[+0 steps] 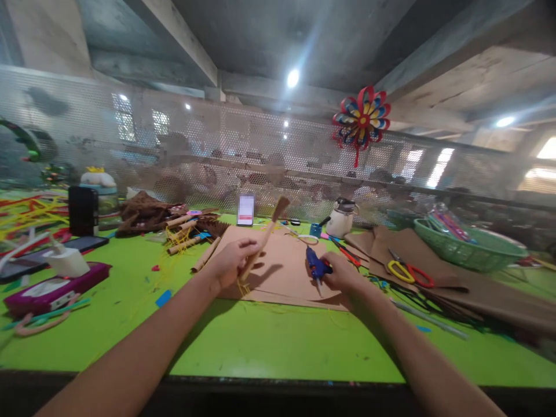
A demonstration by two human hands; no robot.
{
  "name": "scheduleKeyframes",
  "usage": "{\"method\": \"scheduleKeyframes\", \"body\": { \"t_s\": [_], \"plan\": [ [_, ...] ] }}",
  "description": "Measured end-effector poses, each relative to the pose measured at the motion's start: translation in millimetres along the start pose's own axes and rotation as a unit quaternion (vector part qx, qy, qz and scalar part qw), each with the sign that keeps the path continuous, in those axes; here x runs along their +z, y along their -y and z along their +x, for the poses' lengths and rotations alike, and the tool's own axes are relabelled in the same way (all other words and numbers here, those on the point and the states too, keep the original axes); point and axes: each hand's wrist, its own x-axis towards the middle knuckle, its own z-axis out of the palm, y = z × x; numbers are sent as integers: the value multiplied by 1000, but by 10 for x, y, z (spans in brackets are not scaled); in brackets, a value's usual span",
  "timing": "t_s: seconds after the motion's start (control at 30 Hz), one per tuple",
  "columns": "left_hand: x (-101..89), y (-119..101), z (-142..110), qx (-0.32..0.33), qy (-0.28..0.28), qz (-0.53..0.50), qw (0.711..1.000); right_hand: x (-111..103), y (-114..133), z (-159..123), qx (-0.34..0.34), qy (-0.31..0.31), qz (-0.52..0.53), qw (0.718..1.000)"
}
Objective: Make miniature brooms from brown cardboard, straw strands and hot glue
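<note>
My left hand (pixel 231 262) is closed around a slim brown paper roll (pixel 268 229), which tilts up to the right and ends in a fringed, brush-like tip. Yellow strands hang at its lower end. My right hand (pixel 341 271) grips a blue hot glue gun (pixel 316 262), its nozzle pointing down toward the brown paper sheets (pixel 282 284). The sheets lie flat on the green table beneath both hands. Between the roll and the glue gun there is a gap.
Left of the sheets lie several paper rolls (pixel 181 245) with yellow strands and a purple power strip (pixel 61 289). To the right are scissors (pixel 408 272) on folded brown paper, a green basket (pixel 473 249) and a thermos jug (pixel 341 219). A lit phone (pixel 245 209) stands at the back.
</note>
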Motion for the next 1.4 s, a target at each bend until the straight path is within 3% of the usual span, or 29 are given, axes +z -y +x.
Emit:
{"method": "scheduleKeyframes", "body": {
  "t_s": [0.17, 0.27, 0.33, 0.53, 0.67, 0.87, 1.0, 1.07, 1.17, 1.27, 1.4],
  "plan": [
    [-123, -278, -44, 46, -51, -143, 987, -171, 58, -50, -16, 38, -6, 999],
    [-162, -325, -66, 35, -71, -180, 980, -302, 128, 21, -45, 40, -12, 998],
    [-159, -313, -78, 25, -56, -190, 980, -303, 180, 139, -65, 27, -12, 997],
    [-126, -210, -92, 28, 8, -154, 988, 101, 323, 666, -67, -36, -29, 997],
    [-115, -176, -96, 27, 16, -140, 990, 328, 333, 818, -54, -69, -25, 996],
    [-44, -189, -137, 38, 32, -120, 992, 290, 333, 679, -60, -81, 18, 995],
    [33, -154, -144, 44, 44, -81, 995, 89, 680, 436, -66, -99, 81, 990],
    [72, -115, -133, 48, 49, -63, 996, -23, 934, 295, -101, -98, 206, 968],
    [124, -43, -104, 56, 68, -61, 994, -122, 1251, 126, -141, -103, 271, 947],
    [172, 25, -83, 50, 90, -72, 992, -106, 1389, 34, -162, -101, 271, 944],
    [227, 73, -106, 36, 110, -89, 989, -38, 1398, -23, -170, -119, 269, 941]
  ]
}}
